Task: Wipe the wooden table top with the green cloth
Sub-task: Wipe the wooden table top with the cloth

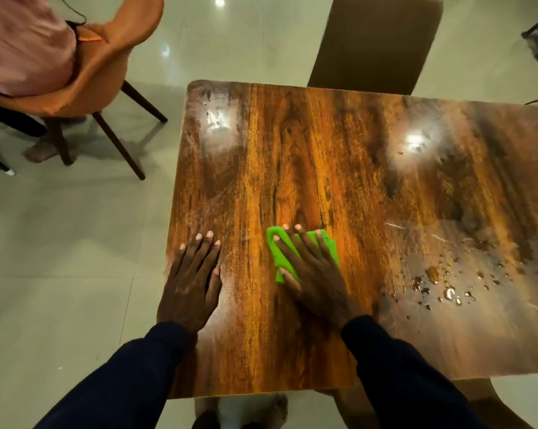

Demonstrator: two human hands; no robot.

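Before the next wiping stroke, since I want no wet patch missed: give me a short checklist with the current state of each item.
1. Green cloth flat on the wooden table top: ok.
2. Right hand pressing on the cloth, fingers spread: ok.
3. Left hand braced flat by the table's left edge, clear of the cloth: ok.
4. Water droplets to the right of the cloth wiped: not ok, they are unwiped.
5. Path from the cloth to the droplets free of objects: ok.
6. Cloth dry enough to take them up: cannot tell.
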